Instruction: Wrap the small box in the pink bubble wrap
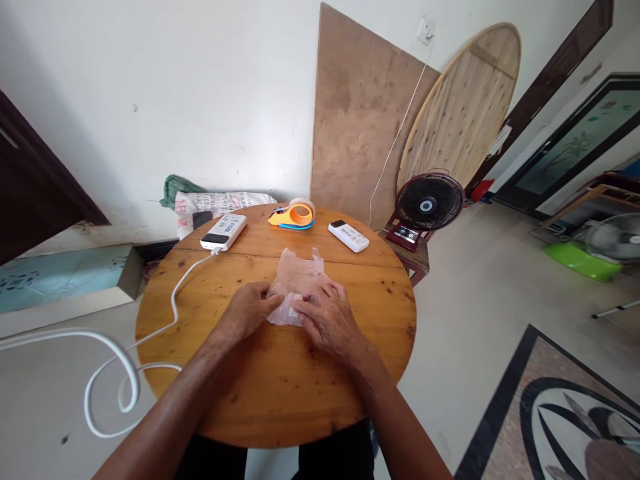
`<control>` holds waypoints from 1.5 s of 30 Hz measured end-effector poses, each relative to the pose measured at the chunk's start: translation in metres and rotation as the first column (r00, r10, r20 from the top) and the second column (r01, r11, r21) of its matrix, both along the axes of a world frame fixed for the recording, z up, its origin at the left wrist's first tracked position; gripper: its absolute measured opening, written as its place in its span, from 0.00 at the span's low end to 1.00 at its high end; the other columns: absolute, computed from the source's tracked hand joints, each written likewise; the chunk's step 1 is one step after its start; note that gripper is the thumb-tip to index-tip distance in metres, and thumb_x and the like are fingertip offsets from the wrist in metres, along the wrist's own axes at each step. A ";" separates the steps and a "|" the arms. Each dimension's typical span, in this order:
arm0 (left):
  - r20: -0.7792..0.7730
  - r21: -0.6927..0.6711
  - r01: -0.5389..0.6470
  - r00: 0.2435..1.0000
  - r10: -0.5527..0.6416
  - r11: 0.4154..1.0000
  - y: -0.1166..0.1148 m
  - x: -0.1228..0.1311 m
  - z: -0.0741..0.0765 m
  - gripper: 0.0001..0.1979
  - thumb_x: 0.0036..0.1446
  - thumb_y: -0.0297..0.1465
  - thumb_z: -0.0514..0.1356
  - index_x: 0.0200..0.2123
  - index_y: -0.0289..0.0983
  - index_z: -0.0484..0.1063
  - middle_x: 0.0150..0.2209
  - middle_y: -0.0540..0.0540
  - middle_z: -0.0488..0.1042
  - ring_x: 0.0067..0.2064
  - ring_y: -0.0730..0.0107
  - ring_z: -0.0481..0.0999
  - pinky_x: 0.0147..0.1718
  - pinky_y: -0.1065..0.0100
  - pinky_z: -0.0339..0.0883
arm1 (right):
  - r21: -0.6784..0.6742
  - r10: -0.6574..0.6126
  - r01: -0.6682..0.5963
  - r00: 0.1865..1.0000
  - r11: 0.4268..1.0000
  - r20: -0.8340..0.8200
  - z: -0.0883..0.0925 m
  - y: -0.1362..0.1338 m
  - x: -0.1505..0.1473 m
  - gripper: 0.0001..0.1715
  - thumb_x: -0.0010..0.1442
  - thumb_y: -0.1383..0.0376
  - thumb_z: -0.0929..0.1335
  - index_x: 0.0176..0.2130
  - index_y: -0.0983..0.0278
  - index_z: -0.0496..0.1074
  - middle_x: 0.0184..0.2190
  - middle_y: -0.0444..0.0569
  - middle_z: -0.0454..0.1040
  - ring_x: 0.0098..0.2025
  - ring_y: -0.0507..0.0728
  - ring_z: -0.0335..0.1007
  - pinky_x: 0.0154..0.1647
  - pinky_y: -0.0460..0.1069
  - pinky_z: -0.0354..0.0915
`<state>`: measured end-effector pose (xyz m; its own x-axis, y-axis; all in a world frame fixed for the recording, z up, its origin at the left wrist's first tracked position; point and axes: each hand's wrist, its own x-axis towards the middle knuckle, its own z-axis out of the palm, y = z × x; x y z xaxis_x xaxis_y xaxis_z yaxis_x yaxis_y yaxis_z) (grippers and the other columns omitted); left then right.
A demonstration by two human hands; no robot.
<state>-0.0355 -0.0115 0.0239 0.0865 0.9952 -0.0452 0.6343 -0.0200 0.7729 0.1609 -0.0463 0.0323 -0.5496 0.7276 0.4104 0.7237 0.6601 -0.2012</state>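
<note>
A sheet of clear bubble wrap lies on the round wooden table, its near part folded over. Something small and pale shows through the fold between my hands; its kind is unclear. My left hand grips the wrap's left edge, thumb on top and fingers partly hidden. From the right, my right hand holds the folded part with bent fingers, the thumb pointing at the pale thing. Beyond the wrap stands an orange and blue tape dispenser with a roll of tape.
A white power bank with a plugged-in white cable lies back left. Another white power bank lies back right. A dark fan stands on a stool beyond the table's right edge. Boards lean against the wall.
</note>
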 end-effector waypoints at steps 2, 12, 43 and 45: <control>0.071 0.004 0.011 0.997 -0.011 1.000 0.001 0.006 0.004 0.13 0.46 0.38 0.56 0.18 0.37 0.61 0.16 0.56 0.58 0.21 0.76 0.57 0.19 0.73 0.47 | 0.009 0.002 -0.002 1.000 1.000 0.011 0.000 0.000 0.000 0.13 0.61 0.65 0.62 0.45 0.57 0.71 0.41 0.49 0.69 0.46 0.59 0.58 0.55 0.58 0.47; 0.343 -0.180 0.146 0.936 -0.077 0.973 -0.001 0.025 0.018 0.09 0.45 0.37 0.57 0.23 0.37 0.63 0.17 0.55 0.66 0.19 0.75 0.65 0.16 0.74 0.59 | -0.009 0.003 -0.003 1.000 1.000 -0.007 0.001 -0.001 0.001 0.12 0.60 0.66 0.63 0.44 0.59 0.71 0.43 0.49 0.70 0.50 0.59 0.59 0.61 0.60 0.41; -0.331 0.627 0.427 0.903 -0.273 0.652 -0.023 0.025 -0.015 0.07 0.55 0.24 0.53 0.34 0.36 0.71 0.42 0.42 0.70 0.42 0.63 0.67 0.42 0.61 0.65 | -0.331 -0.438 0.362 0.878 0.871 -0.193 0.001 0.003 0.021 0.13 0.61 0.58 0.64 0.44 0.60 0.69 0.40 0.47 0.74 0.44 0.56 0.66 0.49 0.52 0.53; -0.321 0.635 0.421 0.906 -0.274 0.648 -0.023 0.026 -0.016 0.08 0.56 0.24 0.53 0.37 0.36 0.70 0.41 0.42 0.70 0.42 0.63 0.67 0.41 0.61 0.66 | -0.333 -0.487 0.426 0.864 0.841 -0.127 0.003 -0.001 0.024 0.14 0.60 0.58 0.65 0.44 0.61 0.69 0.39 0.48 0.74 0.43 0.57 0.66 0.47 0.52 0.54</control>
<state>-0.0099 -0.0343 0.0077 0.4961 0.6529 0.5723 0.5926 -0.7364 0.3264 0.1844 -0.0477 0.0353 -0.0549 0.9760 0.2109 0.8521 0.1558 -0.4996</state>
